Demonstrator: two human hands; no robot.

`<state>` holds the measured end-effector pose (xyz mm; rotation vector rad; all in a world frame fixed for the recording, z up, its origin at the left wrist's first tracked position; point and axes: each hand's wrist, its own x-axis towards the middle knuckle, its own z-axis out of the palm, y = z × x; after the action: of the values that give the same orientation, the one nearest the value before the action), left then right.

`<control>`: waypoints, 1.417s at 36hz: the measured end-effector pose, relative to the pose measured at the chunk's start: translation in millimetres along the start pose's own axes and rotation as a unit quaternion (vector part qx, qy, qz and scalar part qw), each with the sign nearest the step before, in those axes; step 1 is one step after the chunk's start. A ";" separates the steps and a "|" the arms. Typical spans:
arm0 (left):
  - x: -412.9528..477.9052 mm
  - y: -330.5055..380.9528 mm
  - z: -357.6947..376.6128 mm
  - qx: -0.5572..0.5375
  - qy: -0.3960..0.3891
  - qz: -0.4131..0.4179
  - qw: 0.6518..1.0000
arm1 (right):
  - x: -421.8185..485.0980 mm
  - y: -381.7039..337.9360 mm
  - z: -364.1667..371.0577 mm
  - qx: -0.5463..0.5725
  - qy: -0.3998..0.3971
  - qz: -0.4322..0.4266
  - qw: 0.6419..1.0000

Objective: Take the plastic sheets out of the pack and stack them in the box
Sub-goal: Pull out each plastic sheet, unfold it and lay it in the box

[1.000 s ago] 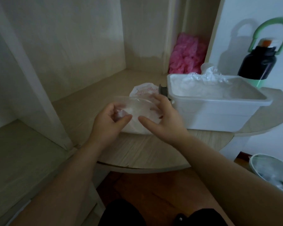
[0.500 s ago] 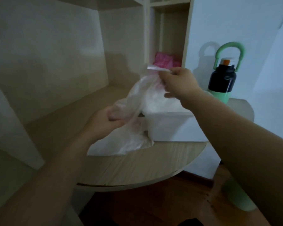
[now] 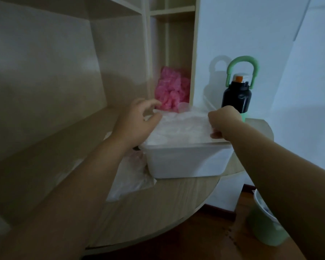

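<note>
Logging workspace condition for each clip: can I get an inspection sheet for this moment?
Surface: rounded wooden table, pale grain.
Job's things: white box heaped with plastic sheets; pack lies flat at its left.
Clutter: dark bottle with green handle behind the box's right end; pink bundle in the shelf niche.
Hands: left hand at the sheets' left edge, grip unclear; right hand pinches their right edge.
Cables: nothing seen.
Surroundings: wooden shelving, white wall, green bin on the floor.

On round wooden table (image 3: 158, 212): white rectangular plastic box (image 3: 184, 162), clear plastic sheets (image 3: 184, 126) inside. Just left of box: crumpled clear plastic pack (image 3: 131, 175). Behind box, right: black bottle with green handle (image 3: 236, 96). Behind box, in shelf nook: pink crumpled bundle (image 3: 171, 91).
</note>
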<state>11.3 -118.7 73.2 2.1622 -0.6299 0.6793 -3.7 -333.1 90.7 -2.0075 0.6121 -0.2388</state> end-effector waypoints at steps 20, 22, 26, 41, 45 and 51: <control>42.4 -4.6 52.7 0.285 -0.459 -0.018 0.841 | 22.8 9.9 18.7 -0.491 -0.242 -0.209 0.810; 41.5 -8.4 62.7 0.302 -0.503 -0.031 0.810 | 28.4 14.4 24.9 -0.535 -0.285 -0.160 0.779; 40.8 -8.4 70.8 0.320 -0.541 -0.045 0.777 | 31.1 13.2 27.0 -0.542 -0.298 -0.157 0.770; -4.2 -4.9 -38.1 0.043 -0.176 -0.078 0.980 | -48.2 -21.5 41.0 -0.201 -0.034 -0.354 0.913; -41.1 -25.4 -63.1 0.029 -0.095 -0.102 0.990 | -90.5 -24.4 72.3 -0.119 -0.015 -0.419 0.900; -96.5 -73.9 -78.2 0.029 -0.073 -0.186 0.979 | -128.6 -10.0 121.9 -0.106 -0.091 -0.443 0.886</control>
<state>-34.1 6.3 16.7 2.3140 -0.2654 0.3443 -60.1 -169.9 49.8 -2.3704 -0.4638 -0.5324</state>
